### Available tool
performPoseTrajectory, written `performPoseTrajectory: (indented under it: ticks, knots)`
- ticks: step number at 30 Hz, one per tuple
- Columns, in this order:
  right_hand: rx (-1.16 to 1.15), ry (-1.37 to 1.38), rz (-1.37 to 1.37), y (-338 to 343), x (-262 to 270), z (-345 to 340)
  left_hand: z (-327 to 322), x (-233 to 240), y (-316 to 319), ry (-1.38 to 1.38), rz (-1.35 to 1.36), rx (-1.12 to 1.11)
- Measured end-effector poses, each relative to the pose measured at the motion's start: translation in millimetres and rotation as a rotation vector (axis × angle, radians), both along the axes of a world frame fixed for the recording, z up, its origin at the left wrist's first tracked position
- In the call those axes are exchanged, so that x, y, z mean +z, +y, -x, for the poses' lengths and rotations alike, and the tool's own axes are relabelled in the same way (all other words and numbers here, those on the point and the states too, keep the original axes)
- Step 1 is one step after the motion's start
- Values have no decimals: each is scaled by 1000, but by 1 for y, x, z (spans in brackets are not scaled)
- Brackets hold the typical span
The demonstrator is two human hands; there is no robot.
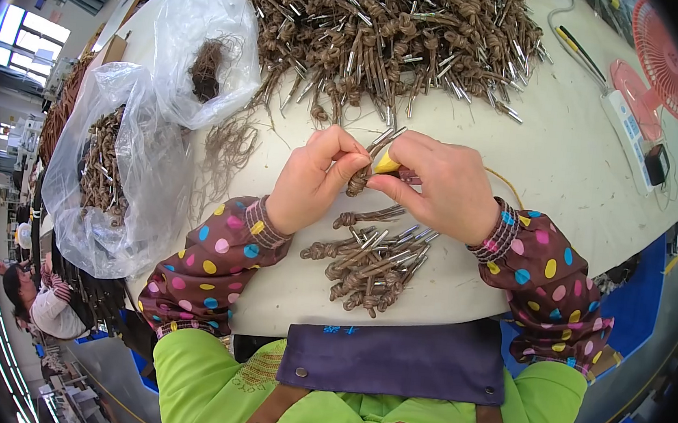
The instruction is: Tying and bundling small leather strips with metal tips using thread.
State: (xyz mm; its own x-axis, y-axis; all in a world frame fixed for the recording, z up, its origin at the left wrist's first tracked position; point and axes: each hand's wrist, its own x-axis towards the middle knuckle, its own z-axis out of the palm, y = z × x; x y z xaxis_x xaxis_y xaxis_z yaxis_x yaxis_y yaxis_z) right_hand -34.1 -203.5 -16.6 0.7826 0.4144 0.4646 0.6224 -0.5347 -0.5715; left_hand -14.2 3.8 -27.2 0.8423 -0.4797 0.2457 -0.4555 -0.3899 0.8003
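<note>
My left hand (pixel 321 176) pinches a knotted brown cord (pixel 357 184) between thumb and fingertips; its metal-tipped ends point up and to the right. Right beside it, my right hand (pixel 443 176) grips a small hand tool with a yellow part (pixel 387 163), mostly hidden by the fingers, so its exact kind is unclear. One single knotted cord (pixel 369 215) lies just below my hands. Nearer to me is a small pile of similar knotted cords (pixel 373 267), their metal tips towards the upper right.
A large heap of metal-tipped cords (pixel 393 33) covers the table's far side. Clear plastic bags (pixel 151 193) holding cords and loose thread (pixel 229 146) lie left. A pink fan (pixel 666 59), a white power strip (pixel 627 138) and a yellow cord (pixel 506 183) are right. Another person (pixel 54 306) sits far left.
</note>
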Motion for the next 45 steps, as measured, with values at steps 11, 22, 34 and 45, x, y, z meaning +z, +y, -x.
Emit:
performPoseTrajectory:
  ticks: [11, 22, 34, 45]
  knots:
    - [-150, 303, -298, 7, 1, -2, -1, -4, -4, 314, 277, -113]
    - [-129, 164, -359, 9, -7, -5, -2, 1, -3, 296, 232, -168]
    - [-315, 146, -293, -22, 4, -20, -1, 2, -1, 368, 232, -142]
    - [-102, -261, 131, -15, -2, -14, 0, 9, 2, 57, -58, -183]
